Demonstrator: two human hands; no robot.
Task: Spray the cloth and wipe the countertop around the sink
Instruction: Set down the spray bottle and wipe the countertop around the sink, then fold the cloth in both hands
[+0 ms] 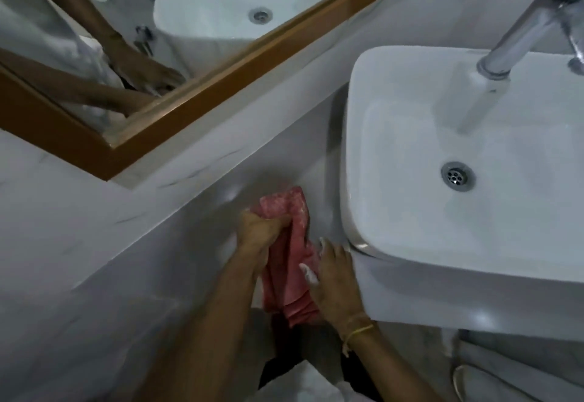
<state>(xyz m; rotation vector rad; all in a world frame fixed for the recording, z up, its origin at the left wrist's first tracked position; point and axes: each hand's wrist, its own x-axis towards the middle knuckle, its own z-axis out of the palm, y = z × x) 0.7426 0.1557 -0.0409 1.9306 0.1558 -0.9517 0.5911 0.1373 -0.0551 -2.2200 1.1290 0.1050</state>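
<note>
White sink (357, 148) basin bare but for its drain (458, 177), pink cloth (286, 272) on countertop (202, 243) just left of it — left hand (264, 237) clenched on upper bunch, right hand (336, 278) gripping lower folds

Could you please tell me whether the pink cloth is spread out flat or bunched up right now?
Bunched up. The cloth is gathered into folds, gripped by the left hand and the right hand beside the sink.
</note>
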